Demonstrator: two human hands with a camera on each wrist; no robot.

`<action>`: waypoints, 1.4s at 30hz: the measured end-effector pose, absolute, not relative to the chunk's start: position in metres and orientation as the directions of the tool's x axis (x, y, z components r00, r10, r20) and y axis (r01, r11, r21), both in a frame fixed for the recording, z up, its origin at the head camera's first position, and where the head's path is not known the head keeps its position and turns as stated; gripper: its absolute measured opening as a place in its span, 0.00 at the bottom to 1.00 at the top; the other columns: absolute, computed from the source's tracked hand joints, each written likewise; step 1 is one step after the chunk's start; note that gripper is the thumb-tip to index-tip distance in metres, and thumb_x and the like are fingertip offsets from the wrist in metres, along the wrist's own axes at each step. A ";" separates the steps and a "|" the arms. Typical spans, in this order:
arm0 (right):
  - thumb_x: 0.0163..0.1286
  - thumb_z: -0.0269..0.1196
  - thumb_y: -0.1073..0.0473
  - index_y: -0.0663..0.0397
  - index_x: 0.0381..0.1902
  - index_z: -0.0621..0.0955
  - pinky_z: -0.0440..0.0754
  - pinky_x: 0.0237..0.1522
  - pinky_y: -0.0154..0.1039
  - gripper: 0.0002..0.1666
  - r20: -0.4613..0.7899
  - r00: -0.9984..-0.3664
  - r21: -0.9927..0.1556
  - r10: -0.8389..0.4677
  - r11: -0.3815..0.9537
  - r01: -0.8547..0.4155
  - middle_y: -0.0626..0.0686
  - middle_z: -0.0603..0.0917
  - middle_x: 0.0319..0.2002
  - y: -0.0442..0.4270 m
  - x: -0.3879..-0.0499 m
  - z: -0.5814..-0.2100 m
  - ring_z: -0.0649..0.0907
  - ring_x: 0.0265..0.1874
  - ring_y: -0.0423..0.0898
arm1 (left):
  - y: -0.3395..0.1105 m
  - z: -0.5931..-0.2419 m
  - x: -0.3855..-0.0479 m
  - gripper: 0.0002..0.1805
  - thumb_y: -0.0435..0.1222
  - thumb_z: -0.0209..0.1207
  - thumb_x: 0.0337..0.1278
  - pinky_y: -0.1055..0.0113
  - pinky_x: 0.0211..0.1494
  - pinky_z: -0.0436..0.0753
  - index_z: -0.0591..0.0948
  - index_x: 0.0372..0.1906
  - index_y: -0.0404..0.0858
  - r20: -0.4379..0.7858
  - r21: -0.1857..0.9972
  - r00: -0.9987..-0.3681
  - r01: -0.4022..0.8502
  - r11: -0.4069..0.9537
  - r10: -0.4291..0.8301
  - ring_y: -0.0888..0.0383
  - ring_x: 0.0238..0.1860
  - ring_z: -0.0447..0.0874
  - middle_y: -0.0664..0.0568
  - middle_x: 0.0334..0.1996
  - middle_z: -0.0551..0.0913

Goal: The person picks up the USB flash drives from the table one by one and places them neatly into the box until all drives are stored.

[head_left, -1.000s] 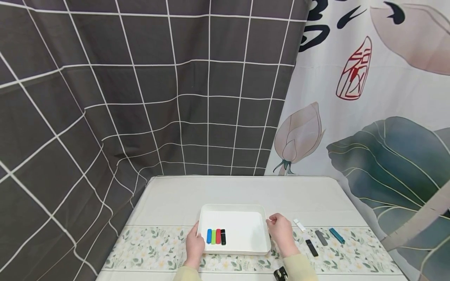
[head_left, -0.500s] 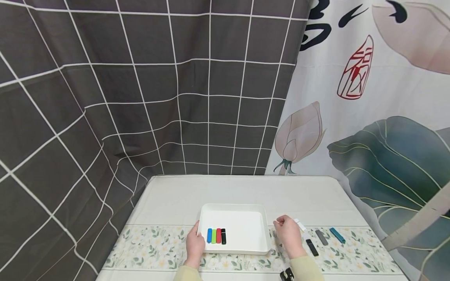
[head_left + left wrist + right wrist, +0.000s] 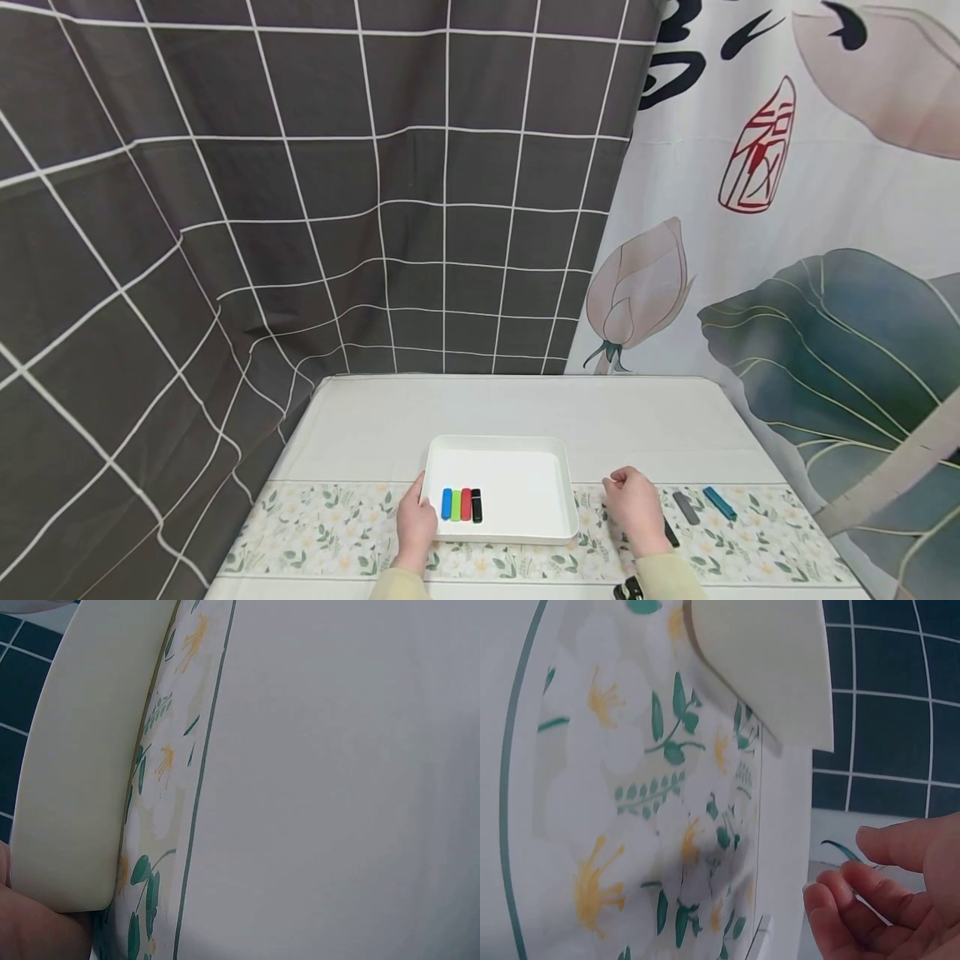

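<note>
The left rim of the white tray (image 3: 525,492) is being gripped by the left hand (image 3: 416,522); the right hand (image 3: 633,507) is being drawn rightward from the tray's other edge, thumb and loosely curled fingers being held apart, nothing seen between them; a loose black stick (image 3: 671,534) is being partly covered by it, and the white stick, visible half a second ago, is being hidden; the reach is seemingly being turned towards the loose pieces; inside the tray, blue (image 3: 446,504), green (image 3: 455,505), red (image 3: 466,504) and black (image 3: 476,506) sticks are being left in an unchanged row; farther right, a grey stick (image 3: 686,507) and a teal stick (image 3: 719,503) are being left untouched.
</note>
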State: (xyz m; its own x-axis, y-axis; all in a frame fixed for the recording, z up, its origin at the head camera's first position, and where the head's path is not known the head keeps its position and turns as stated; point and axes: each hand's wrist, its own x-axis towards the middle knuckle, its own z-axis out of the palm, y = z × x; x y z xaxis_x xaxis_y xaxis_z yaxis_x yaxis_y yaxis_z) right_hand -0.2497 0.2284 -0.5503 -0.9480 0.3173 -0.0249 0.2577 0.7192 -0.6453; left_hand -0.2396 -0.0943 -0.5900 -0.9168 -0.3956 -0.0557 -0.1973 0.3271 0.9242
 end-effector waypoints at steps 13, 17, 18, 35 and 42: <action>0.72 0.61 0.64 0.75 0.49 0.79 0.84 0.28 0.42 0.16 -0.023 -0.915 -0.619 0.402 0.713 0.329 0.67 0.84 0.37 0.249 -0.250 -0.560 0.83 0.32 0.53 | -0.094 -0.591 -0.240 0.30 0.19 0.45 0.64 0.37 0.77 0.69 0.69 0.72 0.26 -0.062 0.923 -0.915 -0.204 0.326 -0.399 0.29 0.74 0.65 0.29 0.71 0.70; 0.72 0.61 0.65 0.75 0.49 0.79 0.84 0.27 0.43 0.15 -0.019 -0.905 -0.603 0.424 0.717 0.349 0.68 0.84 0.37 0.253 -0.249 -0.562 0.84 0.33 0.54 | -0.093 -0.592 -0.240 0.30 0.19 0.45 0.64 0.37 0.77 0.70 0.69 0.72 0.26 -0.060 0.922 -0.915 -0.204 0.330 -0.399 0.29 0.73 0.66 0.29 0.71 0.71; 0.72 0.61 0.65 0.75 0.49 0.79 0.84 0.27 0.43 0.15 -0.019 -0.903 -0.600 0.429 0.718 0.354 0.68 0.84 0.37 0.254 -0.249 -0.562 0.84 0.33 0.54 | -0.093 -0.592 -0.241 0.30 0.19 0.45 0.64 0.37 0.77 0.70 0.69 0.72 0.26 -0.060 0.922 -0.914 -0.205 0.328 -0.400 0.29 0.74 0.66 0.30 0.71 0.71; 0.67 0.65 0.66 0.77 0.52 0.78 0.83 0.34 0.51 0.20 -0.009 -0.870 -0.532 0.492 0.734 0.421 0.73 0.79 0.42 0.270 -0.246 -0.572 0.80 0.41 0.65 | -0.093 -0.592 -0.241 0.30 0.19 0.45 0.65 0.38 0.77 0.70 0.68 0.73 0.26 -0.065 0.926 -0.916 -0.204 0.319 -0.397 0.29 0.74 0.65 0.30 0.72 0.70; 0.64 0.69 0.64 0.79 0.49 0.77 0.82 0.45 0.58 0.23 -0.012 -0.883 -0.477 0.468 0.774 0.417 0.73 0.79 0.38 0.274 -0.244 -0.578 0.79 0.45 0.70 | -0.094 -0.593 -0.241 0.30 0.19 0.45 0.65 0.37 0.77 0.70 0.69 0.72 0.26 -0.062 0.925 -0.913 -0.205 0.321 -0.403 0.29 0.74 0.65 0.30 0.72 0.71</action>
